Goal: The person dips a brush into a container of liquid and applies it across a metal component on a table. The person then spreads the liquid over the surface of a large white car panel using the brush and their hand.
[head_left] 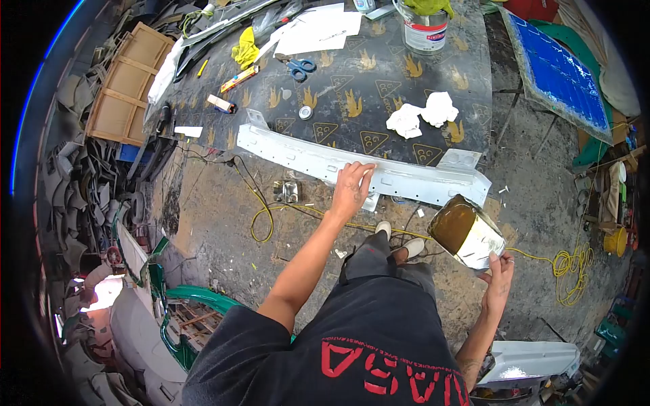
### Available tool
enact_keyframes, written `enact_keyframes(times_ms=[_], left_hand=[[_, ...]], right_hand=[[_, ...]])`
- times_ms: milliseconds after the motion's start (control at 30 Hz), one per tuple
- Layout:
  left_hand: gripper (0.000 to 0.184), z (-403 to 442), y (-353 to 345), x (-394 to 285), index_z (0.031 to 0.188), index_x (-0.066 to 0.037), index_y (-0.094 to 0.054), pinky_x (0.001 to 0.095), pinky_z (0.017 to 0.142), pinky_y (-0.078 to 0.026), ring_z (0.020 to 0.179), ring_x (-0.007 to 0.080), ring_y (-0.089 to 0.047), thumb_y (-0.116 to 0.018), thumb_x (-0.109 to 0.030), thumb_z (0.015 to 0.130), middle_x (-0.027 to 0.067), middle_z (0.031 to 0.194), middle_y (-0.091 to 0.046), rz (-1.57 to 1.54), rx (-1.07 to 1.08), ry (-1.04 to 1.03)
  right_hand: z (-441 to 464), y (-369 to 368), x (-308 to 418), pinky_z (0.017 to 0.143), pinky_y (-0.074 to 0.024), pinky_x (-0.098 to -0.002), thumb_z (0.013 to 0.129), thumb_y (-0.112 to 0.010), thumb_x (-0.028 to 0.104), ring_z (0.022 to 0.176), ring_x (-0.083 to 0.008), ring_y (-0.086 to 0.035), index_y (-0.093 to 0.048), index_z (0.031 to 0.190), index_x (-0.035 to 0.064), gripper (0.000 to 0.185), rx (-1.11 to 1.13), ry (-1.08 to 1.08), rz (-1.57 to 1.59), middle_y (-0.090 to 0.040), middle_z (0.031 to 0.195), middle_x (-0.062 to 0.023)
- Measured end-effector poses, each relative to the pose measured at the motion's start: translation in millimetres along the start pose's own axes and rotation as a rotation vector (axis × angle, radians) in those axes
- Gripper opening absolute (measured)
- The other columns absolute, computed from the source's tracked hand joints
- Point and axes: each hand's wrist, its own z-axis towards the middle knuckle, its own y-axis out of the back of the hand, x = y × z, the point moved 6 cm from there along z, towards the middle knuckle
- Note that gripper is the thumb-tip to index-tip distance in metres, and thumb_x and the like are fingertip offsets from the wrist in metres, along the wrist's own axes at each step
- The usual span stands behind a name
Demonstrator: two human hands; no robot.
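A long pale grey metal bar (pixel 291 152) with holes and end brackets lies along the near edge of the black-topped table (pixel 338 88). My left hand (pixel 353 188) is over the bar's middle, its fingers pressed together near the upper edge; what they hold, if anything, is too small to make out. To the right, my right hand (pixel 499 276) grips the lower corner of an open, tilted metal container (pixel 467 231). Its inside shows brown on one side and shiny silver on the other. The container is beside the bar's right end.
White crumpled wads (pixel 405 120), blue scissors (pixel 300 68), a paint can (pixel 425 34), papers (pixel 318 30) and a yellow cloth (pixel 244 49) lie on the table. A yellow cord (pixel 263 215) crosses the floor. A blue panel (pixel 556 74) stands at the right.
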Motion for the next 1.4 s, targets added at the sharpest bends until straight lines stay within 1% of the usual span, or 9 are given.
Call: enact_keyframes(times_ms=[133,233,300,433,700,833,1067,1233,1400], left_hand=[[0.013,-4,10,70,0.097,-0.003,-0.066,0.0312,0.071,-0.051,0.077,0.0169,-0.063,-0.055,-0.010,0.094,0.0077,0.091,-0.069,-0.309,-0.180,0.197],[0.016,-2,37,111,0.097,-0.002,-0.068,0.0295,0.066,-0.049,0.075,0.0159,-0.063,-0.055,-0.011,0.094,0.0095,0.085,-0.069,-0.265,-0.179,0.335],[0.019,1,55,105,0.098,0.000,-0.067,0.0291,0.070,-0.048,0.076,0.0144,-0.061,-0.056,-0.014,0.094,0.0089,0.084,-0.068,-0.211,-0.176,0.382],[0.023,14,57,54,0.097,0.001,-0.068,0.0256,0.071,-0.049,0.077,0.0116,-0.062,-0.056,-0.019,0.095,0.0069,0.088,-0.069,-0.616,-0.075,0.483],[0.017,26,30,-85,0.099,-0.002,-0.068,0.0270,0.067,-0.048,0.074,0.0116,-0.061,-0.058,-0.015,0.094,0.0057,0.082,-0.067,-0.695,0.347,0.151],[0.018,26,1,-93,0.099,0.000,-0.067,0.0274,0.065,-0.046,0.072,0.0122,-0.059,-0.059,-0.015,0.093,0.0055,0.082,-0.066,-0.446,0.259,-0.165],[0.023,13,-16,-28,0.105,-0.002,-0.069,0.0223,0.067,-0.045,0.069,0.0064,-0.055,-0.058,-0.020,0.094,0.0045,0.080,-0.067,-0.949,0.265,0.563],[0.025,3,-31,27,0.107,-0.002,-0.068,0.0219,0.066,-0.044,0.065,0.0070,-0.053,-0.059,-0.022,0.094,0.0030,0.077,-0.066,-0.995,0.086,0.653],[0.026,-8,-30,75,0.105,-0.001,-0.068,0.0225,0.062,-0.043,0.065,0.0071,-0.053,-0.058,-0.022,0.095,0.0030,0.076,-0.066,-0.695,-0.090,0.643]], right_hand=[[-7,-9,9,0.064,-0.0470,-0.0241,0.083,-0.066,0.041,0.096,-0.0115,-0.055,-0.045,0.117,0.0058,0.053,-0.040,-0.015,-0.040,-0.056,0.109,-0.0054],[-8,-21,11,0.068,-0.0457,-0.0264,0.083,-0.066,0.041,0.098,-0.0127,-0.054,-0.044,0.118,0.0060,0.054,-0.052,-0.034,-0.020,-0.056,0.110,-0.0052],[-11,-29,18,0.070,-0.0439,-0.0253,0.083,-0.069,0.034,0.090,-0.0132,-0.053,-0.042,0.121,0.0018,0.057,-0.083,-0.041,-0.012,-0.056,0.108,-0.0070],[-2,-43,1,0.064,-0.0431,-0.0253,0.081,-0.073,0.033,0.083,-0.0118,-0.053,-0.043,0.116,0.0008,0.056,-0.069,0.013,0.033,-0.056,0.098,-0.0059],[0,-82,26,0.063,-0.0460,-0.0265,0.080,-0.073,0.035,0.084,-0.0111,-0.055,-0.043,0.117,-0.0021,0.060,-0.013,0.004,-0.023,-0.058,0.102,-0.0069],[6,-88,35,0.061,-0.0456,-0.0259,0.079,-0.074,0.033,0.077,-0.0107,-0.054,-0.044,0.115,-0.0021,0.058,0.002,0.025,0.045,-0.058,0.097,-0.0072],[39,-77,28,0.058,-0.0451,-0.0255,0.078,-0.075,0.034,0.074,-0.0104,-0.053,-0.045,0.112,-0.0008,0.057,0.044,0.067,-0.015,-0.057,0.094,-0.0065],[56,-65,24,0.063,-0.0469,-0.0272,0.077,-0.077,0.031,0.080,-0.0141,-0.055,-0.044,0.113,-0.0045,0.061,0.042,-0.006,-0.049,-0.057,0.097,-0.0104],[66,-44,27,0.062,-0.0465,-0.0261,0.079,-0.074,0.036,0.083,-0.0148,-0.055,-0.044,0.116,-0.0003,0.059,0.088,-0.054,-0.009,-0.056,0.100,-0.0091]])
